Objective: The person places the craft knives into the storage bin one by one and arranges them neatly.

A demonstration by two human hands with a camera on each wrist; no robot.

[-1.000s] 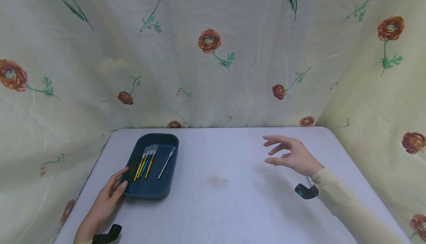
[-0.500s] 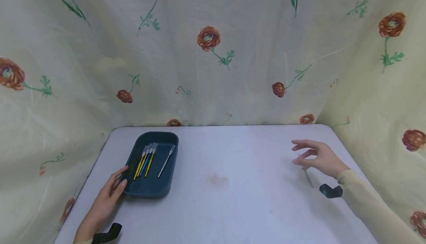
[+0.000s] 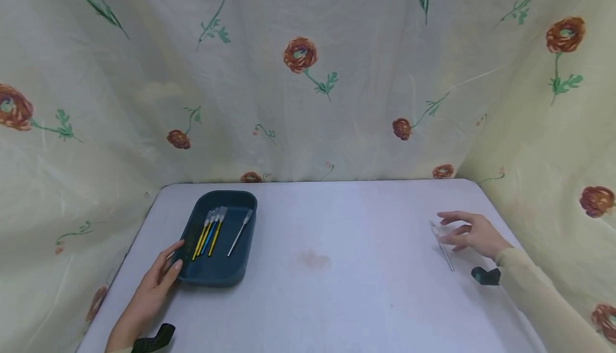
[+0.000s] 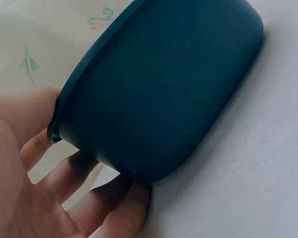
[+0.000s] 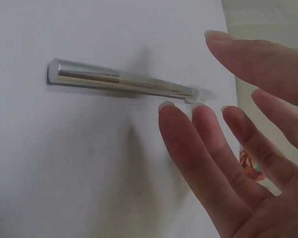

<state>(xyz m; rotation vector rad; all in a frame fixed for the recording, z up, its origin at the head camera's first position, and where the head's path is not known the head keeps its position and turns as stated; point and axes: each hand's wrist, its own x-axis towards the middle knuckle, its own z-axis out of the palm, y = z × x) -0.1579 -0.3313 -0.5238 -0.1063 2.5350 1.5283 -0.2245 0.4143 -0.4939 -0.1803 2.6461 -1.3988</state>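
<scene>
A silver craft knife (image 5: 119, 79) with a clear cap lies on the white table at the right. My right hand (image 3: 474, 232) hovers beside it with fingers spread and slightly bent, nothing held. In the right wrist view the fingertips (image 5: 176, 124) come near its capped end. At the left, my left hand (image 3: 154, 289) grips the near left corner of a dark teal tray (image 3: 209, 278). Its thumb and fingers (image 4: 114, 203) bear on the tray's rim and outer wall. Inside the tray lie several slim yellow and blue handled tools (image 3: 209, 232) with clear caps, and a silver one (image 3: 239, 233) apart from them.
A white cloth covers the table (image 3: 337, 310). Behind it and at both sides hangs a flowered curtain (image 3: 356, 101). A faint brownish stain (image 3: 314, 259) marks the cloth near the middle. Black cameras (image 3: 486, 276) sit on both wrists.
My right hand has moved right and lower, so the silver craft knife it had covered in the head view now shows. My left hand and the tray have stayed in place.
</scene>
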